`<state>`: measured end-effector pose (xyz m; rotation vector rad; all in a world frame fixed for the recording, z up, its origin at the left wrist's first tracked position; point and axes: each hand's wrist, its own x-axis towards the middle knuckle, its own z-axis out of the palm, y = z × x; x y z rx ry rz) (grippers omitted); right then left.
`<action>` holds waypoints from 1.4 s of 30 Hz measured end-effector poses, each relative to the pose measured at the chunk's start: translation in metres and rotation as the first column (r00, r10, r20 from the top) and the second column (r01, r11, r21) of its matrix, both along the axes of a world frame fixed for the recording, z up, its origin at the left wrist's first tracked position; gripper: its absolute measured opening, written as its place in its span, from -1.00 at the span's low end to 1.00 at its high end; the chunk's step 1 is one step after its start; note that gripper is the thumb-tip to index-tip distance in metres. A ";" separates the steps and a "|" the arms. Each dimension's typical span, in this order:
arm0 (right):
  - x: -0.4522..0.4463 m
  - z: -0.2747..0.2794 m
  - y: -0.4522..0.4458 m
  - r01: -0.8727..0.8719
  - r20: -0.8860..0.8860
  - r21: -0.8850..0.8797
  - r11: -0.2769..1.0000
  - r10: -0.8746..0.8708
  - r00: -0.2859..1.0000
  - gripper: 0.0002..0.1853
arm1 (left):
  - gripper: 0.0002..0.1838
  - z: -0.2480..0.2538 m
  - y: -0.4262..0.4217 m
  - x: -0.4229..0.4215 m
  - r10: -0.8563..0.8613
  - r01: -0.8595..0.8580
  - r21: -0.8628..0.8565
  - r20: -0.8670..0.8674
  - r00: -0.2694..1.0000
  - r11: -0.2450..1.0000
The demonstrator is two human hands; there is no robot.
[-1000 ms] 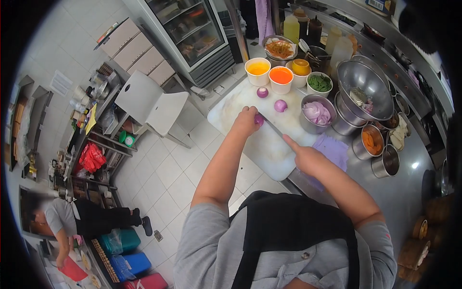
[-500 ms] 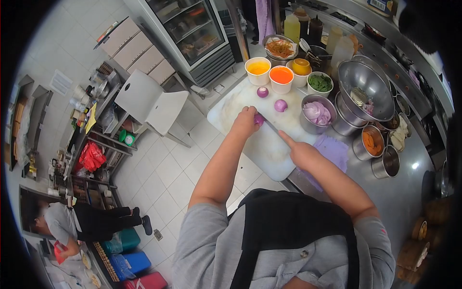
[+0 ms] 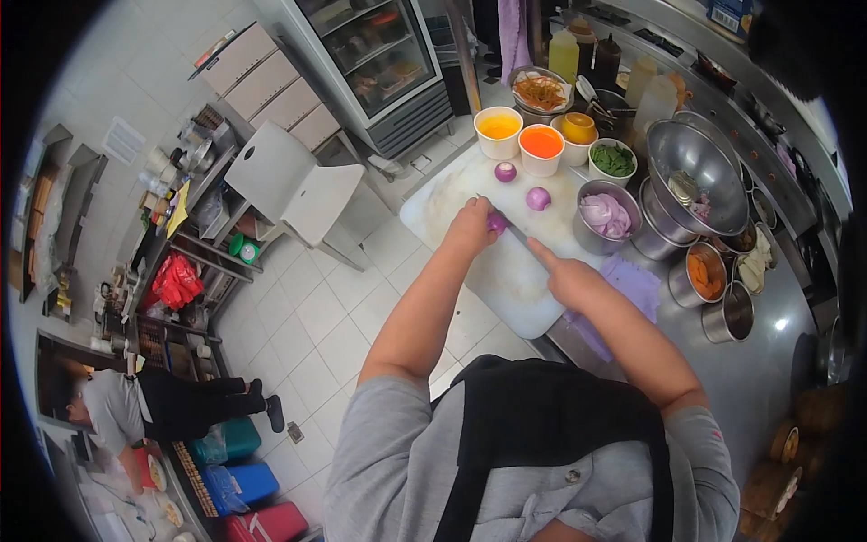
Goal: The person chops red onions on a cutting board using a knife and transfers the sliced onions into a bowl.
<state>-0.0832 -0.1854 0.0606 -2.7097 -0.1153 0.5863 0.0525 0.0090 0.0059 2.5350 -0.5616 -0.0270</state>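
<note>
So the right hand [image 3: 573, 277] has a knife [image 3: 518, 234] gripped, index finger out along it, and the left hand [image 3: 471, 226] is closed around a purple onion [image 3: 496, 222] on the white board [image 3: 515, 280], blade right up by it. Two more onions [image 3: 506, 172] [image 3: 538, 199] sit further up the board, then the tubs of yellow [image 3: 498, 132] and orange sauce [image 3: 542, 147] just past those

Purple onion [image 3: 496, 222] at left hand's [image 3: 470, 226] fingertips, glossy, partly covered; cut state unclear. Knife [image 3: 519, 237] in right hand [image 3: 575, 280], index finger extended along it, metal blade slanting toward left hand, against or just beside onion. Two loose onions [image 3: 506, 172] [image 3: 538, 198], purple, rounded, apart, beyond left hand.
</note>
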 end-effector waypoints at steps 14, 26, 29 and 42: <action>-0.012 0.030 0.004 0.020 -0.056 0.003 1.000 -0.020 0.998 -0.14 | -0.48 -0.002 0.003 0.001 0.002 -0.002 -0.026 -0.007 1.000 1.000; -0.009 0.021 0.010 0.036 -0.030 0.005 0.999 -0.036 0.999 -0.14 | -0.49 0.000 0.004 -0.001 0.018 -0.018 -0.014 0.003 1.000 1.000; -0.032 0.034 0.005 0.034 -0.074 -0.009 0.999 -0.035 0.997 -0.14 | -0.48 -0.003 0.004 -0.004 0.024 -0.024 -0.033 0.002 1.000 0.999; -0.041 0.032 0.006 0.057 -0.083 0.003 0.998 -0.057 0.995 -0.15 | -0.47 -0.007 0.007 -0.003 -0.004 0.005 -0.061 0.022 1.000 0.998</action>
